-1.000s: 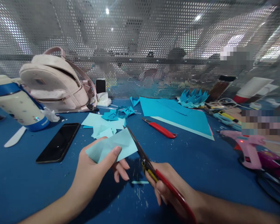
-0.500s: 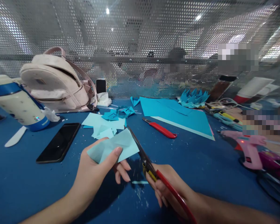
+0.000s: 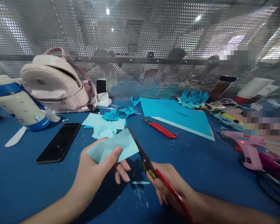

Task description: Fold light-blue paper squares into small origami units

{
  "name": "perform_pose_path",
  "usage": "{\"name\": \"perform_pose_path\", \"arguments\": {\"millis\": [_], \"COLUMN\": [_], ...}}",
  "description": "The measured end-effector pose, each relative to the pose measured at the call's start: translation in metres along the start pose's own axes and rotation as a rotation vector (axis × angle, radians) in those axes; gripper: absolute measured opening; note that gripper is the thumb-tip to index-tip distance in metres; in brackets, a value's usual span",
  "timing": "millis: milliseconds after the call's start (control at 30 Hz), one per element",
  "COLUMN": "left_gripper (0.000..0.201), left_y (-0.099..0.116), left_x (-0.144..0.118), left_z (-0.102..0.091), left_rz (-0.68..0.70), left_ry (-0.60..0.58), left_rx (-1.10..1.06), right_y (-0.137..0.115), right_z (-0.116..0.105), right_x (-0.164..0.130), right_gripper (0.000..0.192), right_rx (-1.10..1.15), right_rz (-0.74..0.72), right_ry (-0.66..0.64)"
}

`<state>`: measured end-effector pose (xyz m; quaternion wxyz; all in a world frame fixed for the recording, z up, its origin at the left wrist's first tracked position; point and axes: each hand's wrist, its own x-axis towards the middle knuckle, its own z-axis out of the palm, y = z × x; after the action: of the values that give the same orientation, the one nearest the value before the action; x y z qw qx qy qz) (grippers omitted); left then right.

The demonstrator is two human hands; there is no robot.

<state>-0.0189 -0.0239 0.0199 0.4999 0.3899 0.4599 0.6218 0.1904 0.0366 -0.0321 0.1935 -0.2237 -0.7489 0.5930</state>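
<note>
From the head camera I see my left hand (image 3: 96,169) pinching a folded piece of light blue paper (image 3: 113,148) above the blue counter (image 3: 200,161), thumb on top and fingers beneath, so that grip is pressed onto the sheet. My right hand (image 3: 171,188) is wrapped around the red handles of the scissors (image 3: 151,169); the dark blades run up along the right edge of the paper and look nearly together, touching or just beside that edge. I cannot tell whether the blades are inside the sheet or only against it.

A thin pale sliver of paper (image 3: 141,182) lies on the counter between my hands, with small bits scattered around it, so I judge some trimming is already done. The piece in my left hand looks whole along its other edges, so how much cutting remains I cannot say.

Farther back lie a pile of light blue paper pieces (image 3: 102,124), darker folded scraps (image 3: 120,112), a large blue sheet (image 3: 177,116) and a folded blue paper flower (image 3: 193,98). A red utility knife (image 3: 160,128) rests near the sheet, a black phone (image 3: 58,142) to the left, a pink backpack (image 3: 53,81) and a bottle (image 3: 17,104) behind it, and a pink glue gun (image 3: 245,146) to the right.
</note>
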Motion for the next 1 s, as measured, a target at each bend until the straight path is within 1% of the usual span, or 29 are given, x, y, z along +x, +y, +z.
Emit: {"name": "perform_pose_path", "arguments": {"millis": [267, 400, 600, 867, 1000], "left_gripper": [0.019, 0.020, 0.019, 0.019, 0.020], "left_y": [0.000, 0.000, -0.003, -0.001, -0.003], "left_x": [-0.001, -0.001, 0.000, 0.001, 0.002], "left_z": [0.002, 0.000, -0.003, -0.002, -0.003], "left_rz": [-0.038, -0.045, -0.042, -0.036, -0.041], "left_ry": [0.004, -0.041, -0.038, -0.033, -0.033], "left_rx": [0.004, 0.013, -0.014, 0.011, 0.008], "right_y": [-0.004, -0.003, 0.005, 0.000, -0.004], "right_z": [-0.003, -0.003, -0.002, -0.003, -0.003], "right_x": [0.002, 0.001, 0.000, 0.002, 0.003], "right_gripper": [0.057, 0.052, 0.044, 0.047, 0.052], "right_rx": [-0.035, -0.037, -0.008, -0.044, -0.040], "right_rz": [-0.048, -0.002, 0.029, 0.034, -0.017], "right_ry": [-0.022, -0.017, 0.017, 0.018, -0.010]}}
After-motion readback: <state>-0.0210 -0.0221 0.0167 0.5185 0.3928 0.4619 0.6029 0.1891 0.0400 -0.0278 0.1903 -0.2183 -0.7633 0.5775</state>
